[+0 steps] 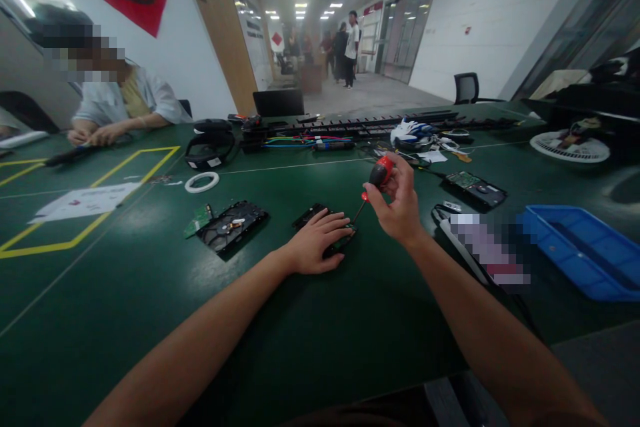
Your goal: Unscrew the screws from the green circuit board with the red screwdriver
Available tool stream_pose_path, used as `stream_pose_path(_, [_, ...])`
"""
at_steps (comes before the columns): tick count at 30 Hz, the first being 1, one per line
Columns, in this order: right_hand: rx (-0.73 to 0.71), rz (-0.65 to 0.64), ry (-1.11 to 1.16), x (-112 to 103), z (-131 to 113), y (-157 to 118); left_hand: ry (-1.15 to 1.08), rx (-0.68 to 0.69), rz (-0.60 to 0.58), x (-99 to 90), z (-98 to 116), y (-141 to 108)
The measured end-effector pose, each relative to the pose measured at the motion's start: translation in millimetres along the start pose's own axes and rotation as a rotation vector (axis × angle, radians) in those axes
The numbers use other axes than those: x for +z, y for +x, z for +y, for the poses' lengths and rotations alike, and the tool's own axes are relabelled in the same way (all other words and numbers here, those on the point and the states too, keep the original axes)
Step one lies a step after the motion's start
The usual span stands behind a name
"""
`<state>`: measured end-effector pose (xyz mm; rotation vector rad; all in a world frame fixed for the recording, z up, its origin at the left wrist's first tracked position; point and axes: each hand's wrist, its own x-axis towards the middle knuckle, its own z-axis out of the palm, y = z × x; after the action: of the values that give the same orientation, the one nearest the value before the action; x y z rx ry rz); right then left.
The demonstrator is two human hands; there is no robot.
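My left hand [320,242] lies flat, fingers stretched out, over a black hard drive [306,215] with a bit of green circuit board; the hand covers most of it. In my right hand [400,203] is a screwdriver [381,173] with a red and black handle. Its thin shaft slants down to the drive's right side, near the fingertips of my left hand; the exact contact at the tip is too small to tell. To the left rests an opened black drive casing [233,225] with a green circuit board [199,221] at its edge.
A blue plastic tray [585,250] and a partly blurred device [480,247] lie right. Beyond are another drive [475,190], gloves [413,133], cables and long black strips [360,125]. Left are a white ring [202,181], a black headset [210,143], and a seated person [125,100].
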<state>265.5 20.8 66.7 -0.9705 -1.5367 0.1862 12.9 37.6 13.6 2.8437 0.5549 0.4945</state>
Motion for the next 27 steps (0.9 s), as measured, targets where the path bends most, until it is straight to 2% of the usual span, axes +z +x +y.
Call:
stream_pose_path(4, [0.041,-0.039,0.063,0.7,-0.4,-0.9,-0.004,-0.004,0.006,0.5,-0.9,0.5])
stream_pose_path(12, [-0.031,0.040,-0.051,-1.9,4.7,2.3,-0.021,0.001,0.010,2.9,-4.9,0.0])
stream_pose_path(18, [-0.003,-0.030,0.060,-1.1,6.8,-0.4,-0.005,0.009,0.024,3.4,-4.5,0.7])
stream_pose_path(24, [-0.042,0.057,-0.056,-2.8,7.3,2.9,0.013,0.013,0.027,1.4,-3.8,1.0])
stream_pose_path(27, [-0.058,0.061,-0.063,-4.1,5.5,3.0,0.026,0.012,0.022,3.0,-5.6,0.3])
